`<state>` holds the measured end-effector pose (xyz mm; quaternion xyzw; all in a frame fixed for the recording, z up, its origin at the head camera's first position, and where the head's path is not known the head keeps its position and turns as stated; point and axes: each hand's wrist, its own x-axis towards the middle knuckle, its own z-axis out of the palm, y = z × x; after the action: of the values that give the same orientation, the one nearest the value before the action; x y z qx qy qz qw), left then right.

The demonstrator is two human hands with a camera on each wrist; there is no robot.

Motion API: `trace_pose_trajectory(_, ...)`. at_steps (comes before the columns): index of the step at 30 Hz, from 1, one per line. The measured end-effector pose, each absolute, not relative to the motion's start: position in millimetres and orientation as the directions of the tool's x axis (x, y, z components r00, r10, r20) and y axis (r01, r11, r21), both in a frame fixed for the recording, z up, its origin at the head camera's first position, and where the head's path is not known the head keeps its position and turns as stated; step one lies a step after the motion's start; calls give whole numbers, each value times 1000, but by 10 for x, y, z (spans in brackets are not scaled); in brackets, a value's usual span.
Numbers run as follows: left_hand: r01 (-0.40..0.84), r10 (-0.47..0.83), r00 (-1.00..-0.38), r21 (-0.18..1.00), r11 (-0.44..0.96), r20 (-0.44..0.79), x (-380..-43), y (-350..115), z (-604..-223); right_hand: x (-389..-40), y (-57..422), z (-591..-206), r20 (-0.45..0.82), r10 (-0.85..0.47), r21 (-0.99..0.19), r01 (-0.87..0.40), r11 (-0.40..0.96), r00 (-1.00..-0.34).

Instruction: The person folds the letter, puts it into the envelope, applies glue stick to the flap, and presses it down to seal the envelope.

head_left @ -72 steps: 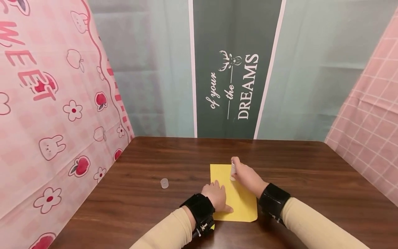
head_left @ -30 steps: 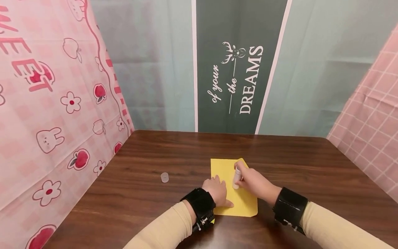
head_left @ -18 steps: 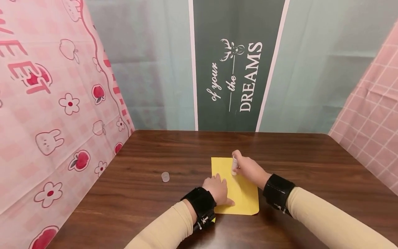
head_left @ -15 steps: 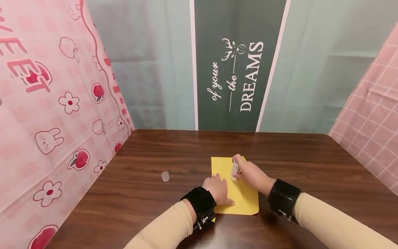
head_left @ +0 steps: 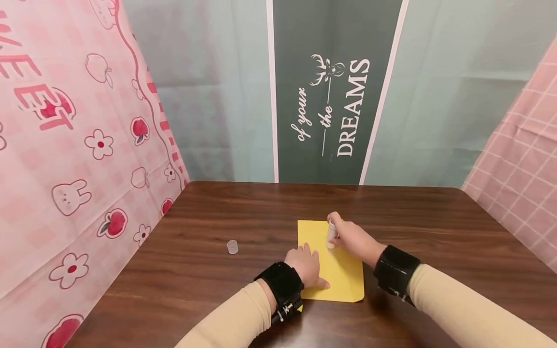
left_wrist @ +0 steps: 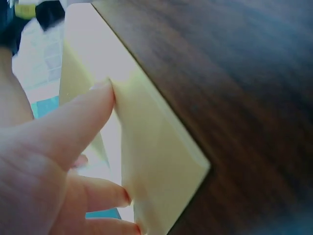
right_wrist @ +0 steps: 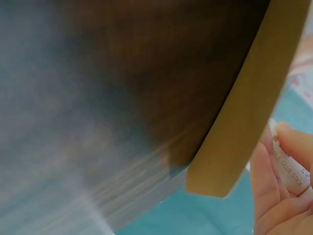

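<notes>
A yellow sheet of paper (head_left: 345, 285) lies on the brown table, its near right corner rounded. My left hand (head_left: 303, 266) rests on its left half with the fingers spread, pressing it down; the left wrist view shows the thumb and fingertips touching the sheet (left_wrist: 156, 152). In my right hand (head_left: 353, 239) is a white glue stick (head_left: 331, 236), held nearly upright with its lower end at the paper's upper right part. Lettering on the glue stick (right_wrist: 290, 171) shows in the right wrist view. The hand hides the paper's upper right edge.
A small translucent cap (head_left: 232, 247) stands on the table (head_left: 209, 299), left of the paper. Pink patterned cloth (head_left: 104, 145) hangs along the left side and pink checked cloth (head_left: 518, 159) along the right. A grey-green curtain (head_left: 217, 96) closes off the back.
My right hand has moved the glue stick back and forth along the paper; it is now slightly farther up than half a second ago. The left hand has stayed in place on the sheet.
</notes>
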<state>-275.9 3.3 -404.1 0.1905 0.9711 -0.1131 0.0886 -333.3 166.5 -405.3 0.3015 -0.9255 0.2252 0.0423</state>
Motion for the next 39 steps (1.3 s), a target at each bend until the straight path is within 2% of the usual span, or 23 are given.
trace_pose_trajectory(5, 388, 348, -912, -181, 904, -216, -2752, 41, -4042, -3416, 1647, -4062, 219, -525, -383, -567, 729, -823)
trace_pose_trajectory(12, 382, 347, -918, -197, 903, -191, -2758, 37, -4023, -3115, 1748, -4031, 217, -590, -371, -625, 687, -778)
trace_pose_trajectory(14, 386, 356, -919, -198, 901, -171, -2764, 35, -4027, -3032, 1801, -3996, 188, -566, -465, -580, 669, -803)
trace_pose_trajectory(17, 412, 394, -910, -167, 896, -130, -2782, 16, -4069, -2951, 1874, -3945, 137, -457, -668, -422, 613, -879)
trace_pose_trajectory(21, 446, 441, -894, -70, 892, -76, -2851, -50, -4165, -2893, 1931, -3899, 82, -302, -882, -210, 422, -950)
trace_pose_trajectory(24, 458, 462, -885, 72, 886, -62, -2919, -109, -4188, -2859, 1948, -3881, 35, -259, -965, -100, 242, -965)
trace_pose_trajectory(27, 478, 515, -857, 352, 805, -15, -2968, -165, -4174, -2823, 1934, -3914, 5, -268, -998, -21, 56, -963)
trace_pose_trajectory(30, 419, 541, -838, 713, 562, 66, -2984, -170, -4131, -2791, 1899, -3957, 15, -300, -999, -1, -47, -954)
trace_pose_trajectory(32, 350, 521, -845, 864, 361, 124, -2983, -156, -4103, -2781, 1863, -3987, 23, -313, -999, -11, -42, -949)
trace_pose_trajectory(35, 267, 449, -878, 948, 172, 166, -2962, -137, -4069, -2774, 1800, -4030, 34, -298, -997, -55, 62, -954)
trace_pose_trajectory(39, 235, 365, -913, 966, 107, 181, -2915, -125, -4023, -2763, 1727, -4082, 69, -278, -982, -115, 152, -958)
